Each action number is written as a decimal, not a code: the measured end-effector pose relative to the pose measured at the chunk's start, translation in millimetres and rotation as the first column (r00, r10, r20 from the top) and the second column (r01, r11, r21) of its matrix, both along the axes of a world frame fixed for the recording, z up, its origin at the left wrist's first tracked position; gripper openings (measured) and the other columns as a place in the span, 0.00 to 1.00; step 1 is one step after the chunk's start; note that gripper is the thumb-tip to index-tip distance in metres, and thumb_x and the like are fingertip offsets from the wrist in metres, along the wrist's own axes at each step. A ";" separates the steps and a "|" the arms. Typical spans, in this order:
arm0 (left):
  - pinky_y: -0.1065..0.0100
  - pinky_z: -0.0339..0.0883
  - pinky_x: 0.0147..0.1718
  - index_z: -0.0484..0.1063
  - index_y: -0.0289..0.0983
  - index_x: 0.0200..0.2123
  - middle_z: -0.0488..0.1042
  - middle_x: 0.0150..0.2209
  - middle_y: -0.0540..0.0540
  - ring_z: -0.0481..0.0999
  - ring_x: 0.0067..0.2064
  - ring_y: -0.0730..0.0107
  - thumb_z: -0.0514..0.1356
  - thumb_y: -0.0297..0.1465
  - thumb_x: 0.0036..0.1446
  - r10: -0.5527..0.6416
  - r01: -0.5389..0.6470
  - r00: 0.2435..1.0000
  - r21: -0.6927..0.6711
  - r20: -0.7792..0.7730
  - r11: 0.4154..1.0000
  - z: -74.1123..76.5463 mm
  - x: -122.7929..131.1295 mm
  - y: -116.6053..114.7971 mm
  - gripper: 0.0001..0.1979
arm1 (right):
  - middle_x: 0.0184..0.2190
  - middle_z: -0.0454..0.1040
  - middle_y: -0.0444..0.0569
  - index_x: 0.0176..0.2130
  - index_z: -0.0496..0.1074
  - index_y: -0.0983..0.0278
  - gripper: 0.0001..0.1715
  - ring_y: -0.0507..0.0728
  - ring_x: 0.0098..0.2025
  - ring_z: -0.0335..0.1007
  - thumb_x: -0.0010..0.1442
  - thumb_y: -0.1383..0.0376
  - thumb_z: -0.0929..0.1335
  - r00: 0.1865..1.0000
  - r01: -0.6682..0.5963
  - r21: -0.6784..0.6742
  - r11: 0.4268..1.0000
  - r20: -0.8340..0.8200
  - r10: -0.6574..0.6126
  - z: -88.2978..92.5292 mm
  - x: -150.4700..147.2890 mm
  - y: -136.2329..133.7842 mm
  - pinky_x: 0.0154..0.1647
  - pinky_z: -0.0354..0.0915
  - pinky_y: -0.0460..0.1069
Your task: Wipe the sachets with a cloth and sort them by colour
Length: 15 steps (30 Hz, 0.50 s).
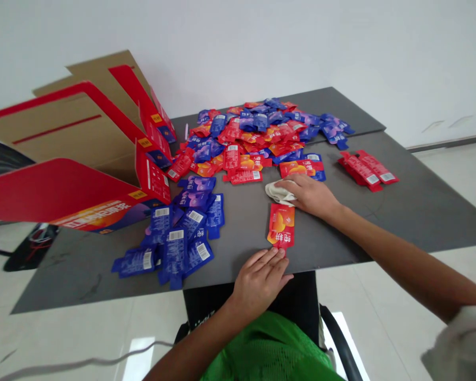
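A single red pouch (281,226) with an orange fruit print lies flat near the table's front edge. My left hand (261,275) rests with its fingers stretched out, the fingertips touching the pouch's near end. At the far end of the pouch, my right hand (315,194) is closed on a folded white cloth (281,192), pressed down on the table. Just beyond the cloth lie a red pouch (300,168) and a blue one partly under it.
A mixed heap of red and blue pouches (262,124) covers the table's back. Blue pouches (176,248) are piled at left, beside open red cartons (153,172). Several red pouches (367,169) lie at right on the grey table (428,201).
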<state>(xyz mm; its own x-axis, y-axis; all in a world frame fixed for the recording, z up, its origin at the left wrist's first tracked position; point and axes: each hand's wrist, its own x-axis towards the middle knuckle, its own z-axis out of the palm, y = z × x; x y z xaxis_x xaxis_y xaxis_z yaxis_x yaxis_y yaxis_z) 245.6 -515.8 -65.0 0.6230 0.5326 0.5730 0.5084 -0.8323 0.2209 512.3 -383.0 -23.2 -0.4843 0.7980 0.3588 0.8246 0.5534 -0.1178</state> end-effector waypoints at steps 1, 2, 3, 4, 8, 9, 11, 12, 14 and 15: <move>0.63 0.74 0.61 0.78 0.36 0.52 0.83 0.55 0.45 0.82 0.57 0.65 0.65 0.37 0.68 0.003 -0.003 1.000 0.000 0.001 1.000 -0.6 -0.1 -0.3 0.14 | 0.55 0.76 0.58 0.63 0.70 0.61 0.24 0.65 0.56 0.73 0.68 0.64 0.67 1.000 0.024 0.030 0.999 -0.015 -0.024 5.3 1.1 0.8 0.54 0.73 0.57; 0.63 0.74 0.60 0.78 0.37 0.52 0.83 0.55 0.46 0.82 0.57 0.66 0.65 0.37 0.68 0.006 -0.006 1.000 -0.001 0.001 1.000 -1.2 -0.2 -0.6 0.14 | 0.55 0.76 0.58 0.64 0.69 0.60 0.25 0.65 0.57 0.73 0.69 0.63 0.67 0.998 0.043 0.062 0.997 -0.051 -0.040 10.3 0.4 -3.6 0.55 0.72 0.57; 0.63 0.75 0.60 0.78 0.37 0.52 0.83 0.55 0.46 0.82 0.57 0.66 0.65 0.37 0.68 0.005 -0.005 1.000 -0.002 0.001 1.000 -1.6 -0.5 -0.9 0.14 | 0.57 0.75 0.58 0.65 0.68 0.58 0.26 0.65 0.58 0.72 0.69 0.62 0.67 0.994 0.051 0.088 0.995 -0.097 -0.042 14.5 -1.9 -12.5 0.56 0.72 0.57; 0.64 0.75 0.60 0.78 0.37 0.52 0.83 0.55 0.46 0.82 0.57 0.66 0.65 0.37 0.68 0.002 -0.002 1.000 -0.003 0.003 1.000 -2.0 -1.0 -1.1 0.13 | 0.58 0.74 0.57 0.66 0.66 0.57 0.27 0.64 0.59 0.72 0.69 0.62 0.67 0.990 0.045 0.102 0.994 -0.140 -0.030 17.6 -5.7 -25.0 0.57 0.72 0.57; 0.64 0.75 0.60 0.78 0.37 0.51 0.85 0.50 0.46 0.84 0.52 0.66 0.66 0.35 0.67 -0.021 0.021 1.000 -0.036 -0.003 0.999 -1.9 -3.1 -1.1 0.13 | 0.60 0.74 0.55 0.67 0.64 0.54 0.28 0.62 0.58 0.73 0.70 0.62 0.67 0.978 -0.178 0.013 0.984 -0.111 0.179 14.2 -26.3 -81.3 0.55 0.73 0.55; 0.63 0.75 0.60 0.78 0.37 0.51 0.85 0.47 0.46 0.85 0.50 0.66 0.65 0.35 0.67 -0.024 0.023 1.000 -0.050 -0.011 0.999 -1.6 -3.6 -1.0 0.12 | 0.60 0.75 0.54 0.66 0.65 0.54 0.27 0.62 0.58 0.73 0.70 0.62 0.67 0.968 -0.237 -0.025 0.971 -0.087 0.234 9.9 -30.0 -89.9 0.55 0.73 0.55; 0.63 0.76 0.59 0.79 0.38 0.51 0.86 0.45 0.46 0.85 0.48 0.66 0.65 0.35 0.68 -0.028 0.027 0.999 -0.063 -0.023 0.998 -1.3 -4.0 -0.8 0.11 | 0.59 0.76 0.54 0.65 0.67 0.56 0.26 0.62 0.59 0.73 0.69 0.64 0.67 0.955 -0.293 -0.081 0.953 -0.072 0.288 -0.5 -32.6 -94.6 0.55 0.73 0.55; 0.63 0.75 0.59 0.79 0.38 0.51 0.85 0.47 0.46 0.85 0.49 0.66 0.65 0.35 0.68 -0.029 0.028 0.999 -0.058 -0.022 0.998 -1.3 -4.0 -0.7 0.11 | 0.59 0.75 0.54 0.65 0.67 0.57 0.26 0.62 0.59 0.73 0.69 0.64 0.67 0.957 -0.286 -0.094 0.954 -0.080 0.279 -5.5 -31.1 -90.5 0.55 0.73 0.55; 0.63 0.75 0.60 0.78 0.37 0.51 0.84 0.52 0.46 0.83 0.54 0.65 0.65 0.35 0.68 -0.029 0.029 1.000 -0.035 -0.009 0.999 -1.5 -3.6 -0.7 0.12 | 0.59 0.75 0.55 0.65 0.67 0.58 0.26 0.62 0.60 0.72 0.69 0.64 0.67 0.972 -0.222 -0.093 0.970 -0.098 0.213 -12.9 -23.4 -71.5 0.57 0.72 0.55; 0.63 0.75 0.60 0.78 0.37 0.52 0.83 0.53 0.46 0.83 0.56 0.65 0.65 0.35 0.68 -0.027 0.027 1.000 -0.023 0.000 0.999 -1.7 -3.2 -0.6 0.12 | 0.59 0.74 0.55 0.65 0.68 0.58 0.27 0.63 0.60 0.72 0.69 0.63 0.67 0.981 -0.179 -0.088 0.980 -0.096 0.170 -14.7 -18.0 -58.5 0.58 0.72 0.56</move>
<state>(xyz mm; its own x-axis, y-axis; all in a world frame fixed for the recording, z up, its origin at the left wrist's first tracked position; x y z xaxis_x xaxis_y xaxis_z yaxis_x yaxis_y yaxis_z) 242.3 -516.4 -66.7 0.6372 0.5286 0.5608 0.4856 -0.8405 0.2404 494.3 -441.4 -37.9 -0.5891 0.7368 0.3318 0.7006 0.6703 -0.2447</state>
